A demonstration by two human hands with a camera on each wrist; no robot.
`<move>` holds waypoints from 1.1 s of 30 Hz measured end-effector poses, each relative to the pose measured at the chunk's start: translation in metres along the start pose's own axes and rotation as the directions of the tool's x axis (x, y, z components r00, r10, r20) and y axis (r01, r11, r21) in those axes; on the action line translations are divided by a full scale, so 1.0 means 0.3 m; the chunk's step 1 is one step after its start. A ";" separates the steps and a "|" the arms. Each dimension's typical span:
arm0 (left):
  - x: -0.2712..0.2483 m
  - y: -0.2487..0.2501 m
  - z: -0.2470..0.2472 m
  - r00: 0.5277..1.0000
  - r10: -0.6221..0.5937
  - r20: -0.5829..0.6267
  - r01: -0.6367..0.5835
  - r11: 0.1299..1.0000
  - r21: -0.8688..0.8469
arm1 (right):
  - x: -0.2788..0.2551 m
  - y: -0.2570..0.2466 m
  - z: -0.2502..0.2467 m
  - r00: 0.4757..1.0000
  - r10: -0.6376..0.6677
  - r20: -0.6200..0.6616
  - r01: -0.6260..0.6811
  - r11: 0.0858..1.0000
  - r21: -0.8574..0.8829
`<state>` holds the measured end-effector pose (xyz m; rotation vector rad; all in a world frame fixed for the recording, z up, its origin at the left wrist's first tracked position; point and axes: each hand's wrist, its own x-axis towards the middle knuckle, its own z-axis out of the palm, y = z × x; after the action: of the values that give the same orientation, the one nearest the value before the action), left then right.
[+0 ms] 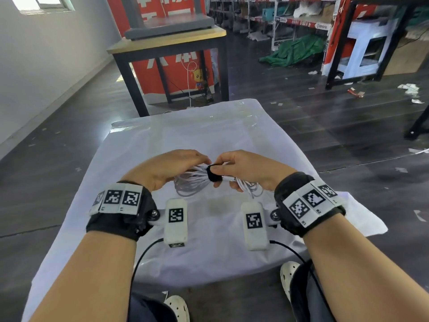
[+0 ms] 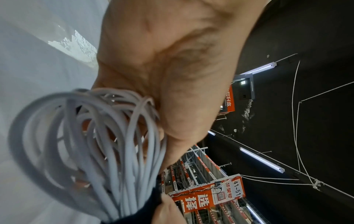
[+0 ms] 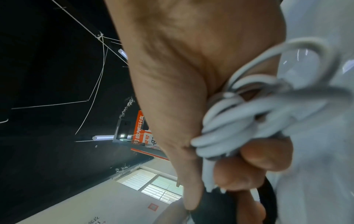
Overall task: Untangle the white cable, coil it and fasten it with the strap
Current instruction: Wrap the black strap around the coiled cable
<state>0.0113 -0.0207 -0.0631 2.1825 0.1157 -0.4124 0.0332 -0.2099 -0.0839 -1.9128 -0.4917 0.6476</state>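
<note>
The white cable is coiled into a bundle of several loops, held just above the white-covered table. A black strap wraps the bundle's middle. My left hand grips the loops left of the strap, its fingers curled over them; the loops fan out beside the palm in the left wrist view. My right hand grips the bundle on the right, thumb pressed on the strap. In the right wrist view its fingers curl round the cable, with the strap dark below.
The table's near edge lies just in front of my knees. Beyond its far edge stands a black-legged wooden table against red boards. Dark floor with scattered litter and shelving spreads to the right.
</note>
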 end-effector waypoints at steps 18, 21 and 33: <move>0.009 0.001 0.003 0.974 0.190 -0.123 -0.207 0.968 -0.140 | -0.002 -0.022 0.054 0.996 -0.048 0.070 0.054 0.994 -0.097; 0.018 0.000 0.004 0.928 0.214 -0.305 -0.256 0.961 -0.105 | 0.001 -0.028 0.055 0.998 -0.048 0.046 0.054 0.988 -0.145; -0.017 0.064 0.013 0.745 0.377 -0.550 -0.571 0.788 -0.233 | 0.013 -0.013 0.054 0.992 0.016 0.124 0.020 0.959 -0.283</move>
<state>0.0100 -0.0351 -0.0487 1.7756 -0.1027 0.4339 0.0259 -0.1948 -0.0868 -2.1481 -0.6973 0.7295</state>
